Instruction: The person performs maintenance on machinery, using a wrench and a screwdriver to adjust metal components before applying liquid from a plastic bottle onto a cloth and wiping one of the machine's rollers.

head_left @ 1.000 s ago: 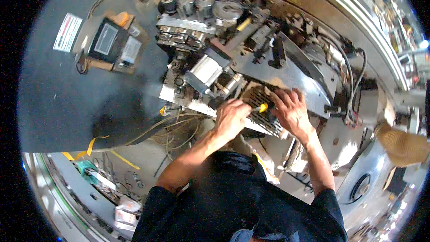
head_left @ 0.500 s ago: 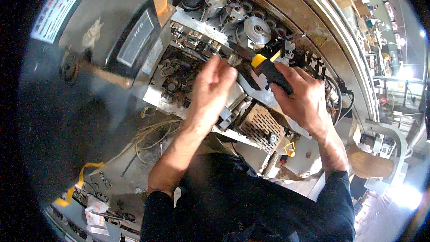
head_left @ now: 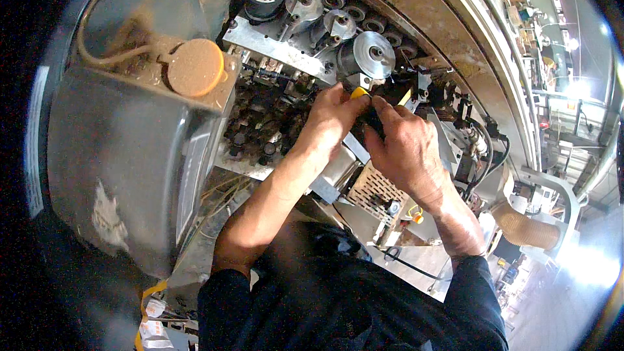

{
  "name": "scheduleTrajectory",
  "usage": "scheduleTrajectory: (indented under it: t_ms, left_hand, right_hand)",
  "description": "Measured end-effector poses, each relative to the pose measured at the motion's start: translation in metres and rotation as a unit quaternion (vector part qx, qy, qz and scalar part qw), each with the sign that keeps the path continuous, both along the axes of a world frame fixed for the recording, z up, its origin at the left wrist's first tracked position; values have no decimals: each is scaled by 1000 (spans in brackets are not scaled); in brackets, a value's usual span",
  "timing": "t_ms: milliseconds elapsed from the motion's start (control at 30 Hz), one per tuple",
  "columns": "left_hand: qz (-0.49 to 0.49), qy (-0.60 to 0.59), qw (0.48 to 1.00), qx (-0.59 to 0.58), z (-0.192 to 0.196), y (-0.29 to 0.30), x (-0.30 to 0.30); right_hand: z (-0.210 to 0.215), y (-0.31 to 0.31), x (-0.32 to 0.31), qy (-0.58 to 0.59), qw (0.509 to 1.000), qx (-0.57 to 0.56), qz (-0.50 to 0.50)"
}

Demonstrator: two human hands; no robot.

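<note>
Left hand: the left hand (head_left: pixel 331 117) reaches into the open machine, fingers curled around the yellow end of a hand tool (head_left: pixel 361 95).
Right hand: the right hand (head_left: pixel 406 149) is closed around the black grip of the same tool, just beside the left hand, the two touching.
Tool: yellow-and-black handle, mostly hidden between the hands; its tip cannot be seen.
Location: the tool sits just below the large silver disc roller (head_left: pixel 372 54), in front of the row of rollers (head_left: pixel 305 8).
Below the hands: a perforated metal guard (head_left: pixel 374 190) lies under the right wrist.
Left side: a grey housing (head_left: pixel 123 156) with a round orange cap (head_left: pixel 195 67) stands well apart from the hands.
</note>
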State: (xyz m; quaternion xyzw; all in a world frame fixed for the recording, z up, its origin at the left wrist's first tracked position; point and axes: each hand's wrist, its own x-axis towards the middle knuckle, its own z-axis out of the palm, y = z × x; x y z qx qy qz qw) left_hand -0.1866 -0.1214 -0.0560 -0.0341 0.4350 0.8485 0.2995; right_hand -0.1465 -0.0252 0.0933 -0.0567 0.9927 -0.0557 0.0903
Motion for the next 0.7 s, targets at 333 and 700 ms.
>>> scheduleTrajectory:
  t_ms: [333, 700]
  left_hand:
    - [-9, -101, 995, 19, 20, 7, -4]
    - [-6, -148, 987, 66, 20, 11, -12]
  right_hand:
    - [-5, 2, -17, -9, 998, 62, 12]
    - [-1, 3, -31, -19, 997, 74, 24]
